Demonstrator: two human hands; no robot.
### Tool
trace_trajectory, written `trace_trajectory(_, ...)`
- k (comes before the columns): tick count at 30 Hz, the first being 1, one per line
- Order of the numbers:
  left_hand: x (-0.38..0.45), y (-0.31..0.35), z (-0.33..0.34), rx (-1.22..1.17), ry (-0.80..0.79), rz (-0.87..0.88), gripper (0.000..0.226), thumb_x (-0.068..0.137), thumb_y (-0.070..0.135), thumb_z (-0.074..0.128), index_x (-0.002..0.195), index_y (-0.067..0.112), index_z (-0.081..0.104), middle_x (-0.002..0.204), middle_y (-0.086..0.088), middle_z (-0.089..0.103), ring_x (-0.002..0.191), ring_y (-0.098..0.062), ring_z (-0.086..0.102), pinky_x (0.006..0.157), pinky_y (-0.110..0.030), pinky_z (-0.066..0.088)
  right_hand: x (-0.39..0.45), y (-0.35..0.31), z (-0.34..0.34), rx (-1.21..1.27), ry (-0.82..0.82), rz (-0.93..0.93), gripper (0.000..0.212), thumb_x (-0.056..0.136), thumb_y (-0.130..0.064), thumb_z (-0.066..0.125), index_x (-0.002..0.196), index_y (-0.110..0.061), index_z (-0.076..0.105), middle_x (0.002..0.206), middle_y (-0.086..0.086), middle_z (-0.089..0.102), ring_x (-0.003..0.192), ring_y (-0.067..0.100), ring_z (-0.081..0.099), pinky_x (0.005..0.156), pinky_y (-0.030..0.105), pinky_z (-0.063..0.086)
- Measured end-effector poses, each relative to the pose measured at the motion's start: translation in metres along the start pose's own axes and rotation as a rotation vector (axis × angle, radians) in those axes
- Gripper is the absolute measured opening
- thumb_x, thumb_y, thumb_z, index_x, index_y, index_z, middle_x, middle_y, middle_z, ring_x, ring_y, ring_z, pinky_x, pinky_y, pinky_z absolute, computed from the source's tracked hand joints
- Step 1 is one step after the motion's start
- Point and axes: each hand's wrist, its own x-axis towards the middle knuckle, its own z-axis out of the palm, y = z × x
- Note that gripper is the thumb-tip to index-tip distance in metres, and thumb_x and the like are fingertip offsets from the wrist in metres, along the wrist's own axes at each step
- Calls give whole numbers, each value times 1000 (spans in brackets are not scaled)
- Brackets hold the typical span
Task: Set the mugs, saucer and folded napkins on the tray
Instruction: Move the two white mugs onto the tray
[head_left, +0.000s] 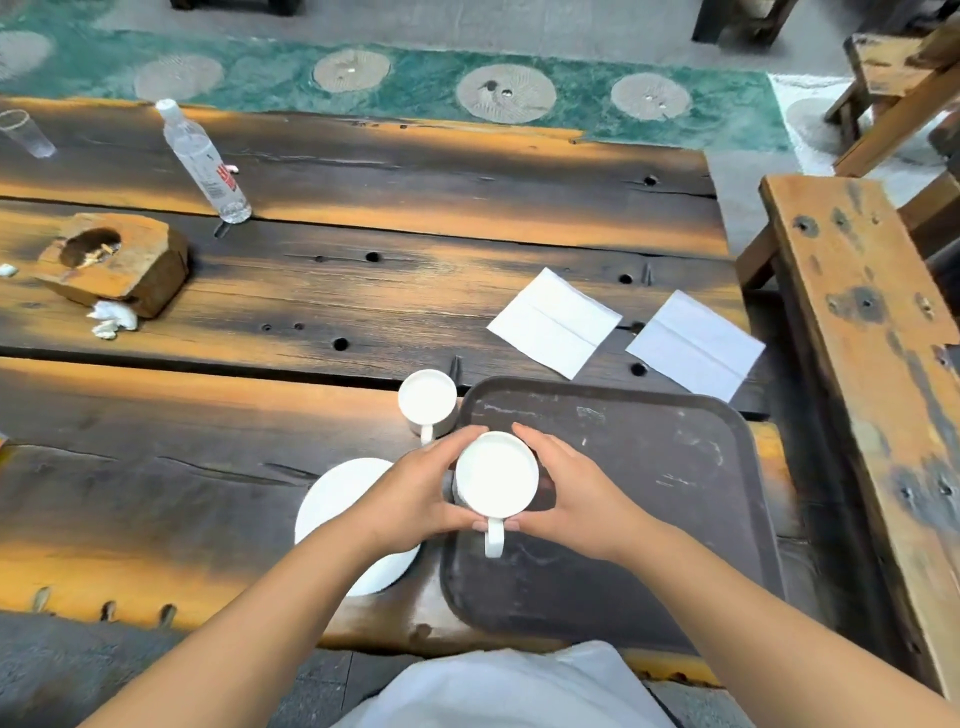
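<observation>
2 hands (415, 493) (563, 496) clasp mug (496, 475) above tray (649, 467); bottle (205, 163) label probably unreadable.

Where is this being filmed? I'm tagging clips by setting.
Probably a rustic tea house or café seating area: a heavy weathered plank table, rough wooden benches alongside, and a serving tray being laid with white mugs and napkins.

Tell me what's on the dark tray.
Only one white mug held by left hand and right hand over the dark brown tray; its base is hidden.
</observation>
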Motion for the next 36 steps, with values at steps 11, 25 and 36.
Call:
trace_trajectory(11, 47, 65, 85, -42, -108, 49, 86, 64, 51, 82, 129, 65, 29, 134, 40, 40, 128, 9, 38, 100, -12, 32, -69, 76, -55, 204, 86, 91, 87, 64, -45, 83, 135, -55, 32, 135, -31, 39, 123, -9, 37, 93, 19, 47)
trace_trajectory(25, 109, 103, 174, 172, -112, -2, 94, 63, 62, 70, 143, 45, 22, 146, 25, 39, 130, -2, 42, 103, -31, 42, -106, 173, -101, 299, 141, 149, 95, 65, -36, 80, 146, -34, 30, 138, -28, 35, 126, -16, 33, 98, 18, 44)
trace_trajectory(36, 153, 106, 203, 63, -81, -58, 74, 65, 47, 76, 127, 52, 36, 123, 33, 53, 110, 0, 55, 89, -34, 50, -86, 226, -115, 255, 128, 175, 91, 65, -41, 76, 143, -39, 29, 146, -13, 39, 133, -3, 34, 104, 33, 44)
